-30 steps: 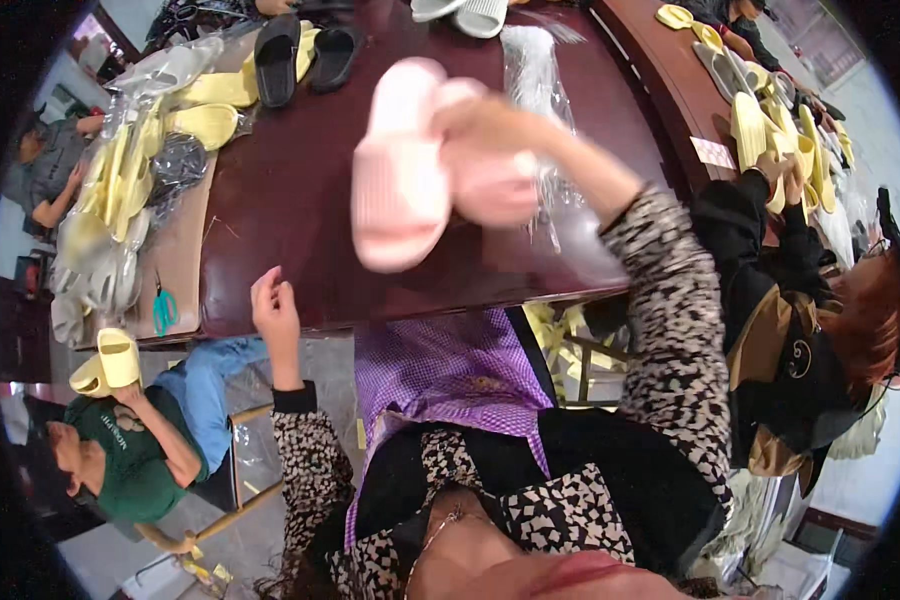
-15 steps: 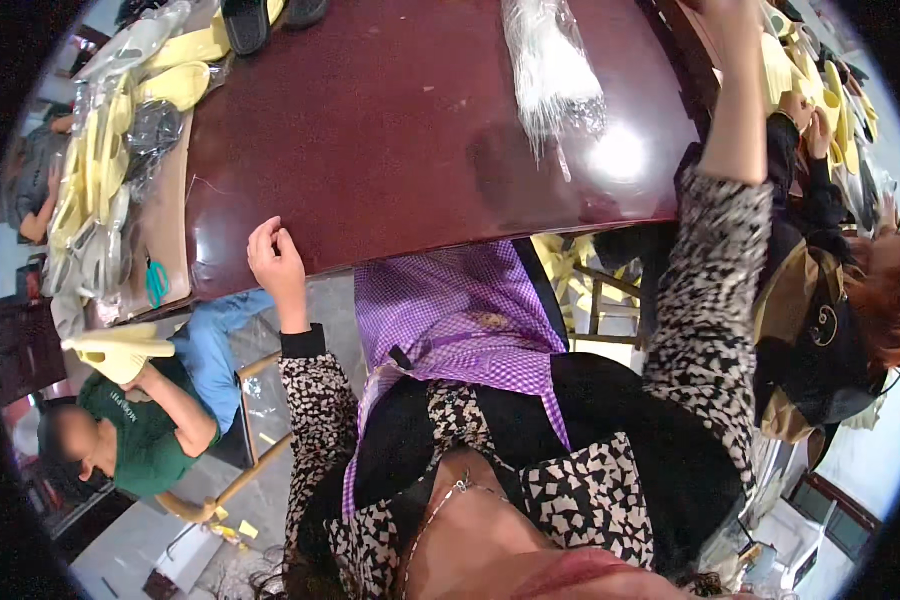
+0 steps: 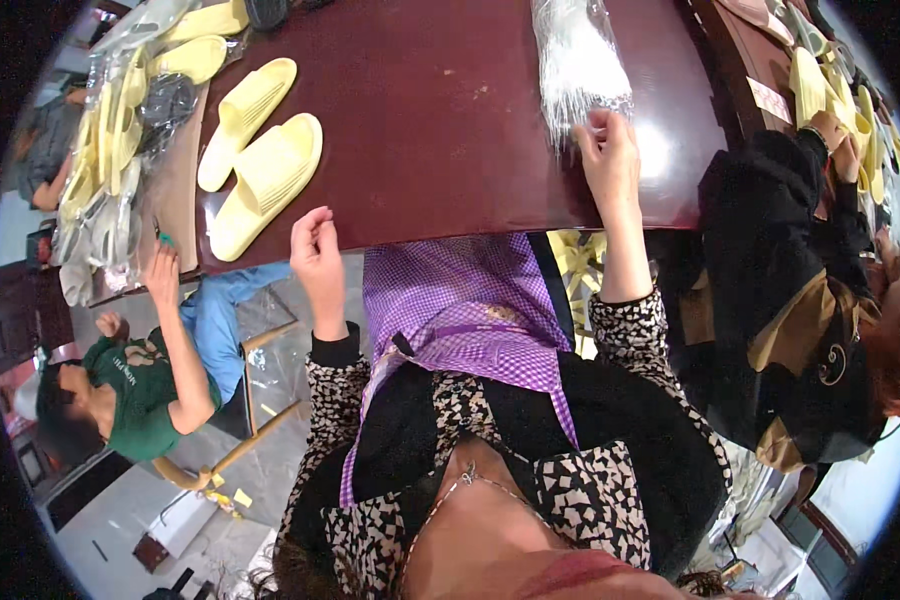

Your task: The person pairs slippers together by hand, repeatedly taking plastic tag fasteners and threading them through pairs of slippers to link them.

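Near the upper right of the frame, the right hand (image 3: 610, 165) holds its thumb apart from its bent fingers, by the white strings (image 3: 580, 65). At upper left, the yellow slippers (image 3: 270, 180) look set out, but no string shows on them yet. The left hand (image 3: 317, 262) is curled; I can't tell if its tips press together.

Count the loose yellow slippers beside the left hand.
2: one yellow slipper nearer the left hand, the other slipper alongside, farther off. Neither is hidden.
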A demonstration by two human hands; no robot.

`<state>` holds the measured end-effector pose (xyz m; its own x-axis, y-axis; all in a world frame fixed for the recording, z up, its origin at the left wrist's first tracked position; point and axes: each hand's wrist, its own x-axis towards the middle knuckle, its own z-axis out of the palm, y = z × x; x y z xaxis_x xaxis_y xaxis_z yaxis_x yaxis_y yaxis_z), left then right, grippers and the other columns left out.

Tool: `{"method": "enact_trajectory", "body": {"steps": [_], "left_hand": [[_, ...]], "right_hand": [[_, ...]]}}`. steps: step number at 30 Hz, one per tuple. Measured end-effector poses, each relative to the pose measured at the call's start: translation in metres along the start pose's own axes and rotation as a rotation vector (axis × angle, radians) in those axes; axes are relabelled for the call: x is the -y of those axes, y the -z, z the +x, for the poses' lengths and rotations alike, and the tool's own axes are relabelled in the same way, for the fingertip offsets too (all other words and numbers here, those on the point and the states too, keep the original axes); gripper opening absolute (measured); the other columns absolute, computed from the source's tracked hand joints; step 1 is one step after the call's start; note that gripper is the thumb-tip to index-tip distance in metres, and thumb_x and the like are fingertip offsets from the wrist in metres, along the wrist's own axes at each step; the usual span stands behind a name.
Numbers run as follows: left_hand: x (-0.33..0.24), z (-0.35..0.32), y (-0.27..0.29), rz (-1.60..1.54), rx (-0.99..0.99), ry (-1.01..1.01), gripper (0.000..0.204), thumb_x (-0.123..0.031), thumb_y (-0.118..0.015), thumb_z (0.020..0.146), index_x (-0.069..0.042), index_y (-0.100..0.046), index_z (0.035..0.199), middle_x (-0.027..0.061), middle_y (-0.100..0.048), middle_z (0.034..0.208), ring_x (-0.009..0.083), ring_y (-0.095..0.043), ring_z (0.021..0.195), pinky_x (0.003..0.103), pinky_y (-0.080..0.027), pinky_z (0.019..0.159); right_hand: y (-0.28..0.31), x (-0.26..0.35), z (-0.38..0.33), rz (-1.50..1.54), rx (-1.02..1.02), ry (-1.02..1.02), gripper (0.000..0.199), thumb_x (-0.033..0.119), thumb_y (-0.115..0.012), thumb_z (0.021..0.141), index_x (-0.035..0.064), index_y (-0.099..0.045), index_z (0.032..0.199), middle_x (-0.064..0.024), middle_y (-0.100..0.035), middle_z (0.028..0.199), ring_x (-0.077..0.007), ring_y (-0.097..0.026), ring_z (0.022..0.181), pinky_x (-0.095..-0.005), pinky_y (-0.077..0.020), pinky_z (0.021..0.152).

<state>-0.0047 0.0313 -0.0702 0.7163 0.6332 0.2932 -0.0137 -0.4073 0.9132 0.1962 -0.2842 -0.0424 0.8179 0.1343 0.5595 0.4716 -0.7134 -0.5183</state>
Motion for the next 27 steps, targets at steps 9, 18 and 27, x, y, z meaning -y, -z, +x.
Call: {"method": "enact_trajectory", "body": {"steps": [9,18,27], "left_hand": [[-0.021,-0.018,-0.027,-0.046,0.179,0.013,0.017,0.002,-0.052,0.089,0.002,-0.058,0.104,0.0036,-0.059,0.098,0.0099,-0.055,0.09,0.021,-0.045,0.079],[-0.071,-0.004,-0.077,0.021,0.395,-0.381,0.021,0.001,-0.058,0.082,-0.001,-0.06,0.103,0.0112,-0.059,0.103,0.0225,-0.058,0.092,0.03,-0.046,0.081],[-0.102,-0.002,-0.135,-0.2,0.733,-0.607,0.017,-0.004,-0.062,0.081,-0.002,-0.063,0.098,0.0109,-0.064,0.1,0.0258,-0.061,0.09,0.033,-0.048,0.079]], "right_hand": [[0.001,-0.011,0.002,0.102,-0.008,-0.114,0.014,0.004,-0.061,0.079,0.0019,-0.059,0.093,-0.0143,-0.064,0.079,-0.0248,-0.062,0.07,-0.0327,-0.0492,0.066],[0.042,0.036,-0.039,0.014,0.134,-0.054,0.013,0.0,-0.058,0.078,0.0014,-0.06,0.091,-0.0126,-0.064,0.079,-0.0217,-0.062,0.066,-0.0321,-0.0494,0.065],[0.097,0.085,-0.053,0.811,0.496,-0.357,0.012,0.0,-0.058,0.081,-0.0006,-0.059,0.093,-0.0038,-0.062,0.077,-0.0091,-0.058,0.068,-0.0232,-0.0471,0.062]]}}
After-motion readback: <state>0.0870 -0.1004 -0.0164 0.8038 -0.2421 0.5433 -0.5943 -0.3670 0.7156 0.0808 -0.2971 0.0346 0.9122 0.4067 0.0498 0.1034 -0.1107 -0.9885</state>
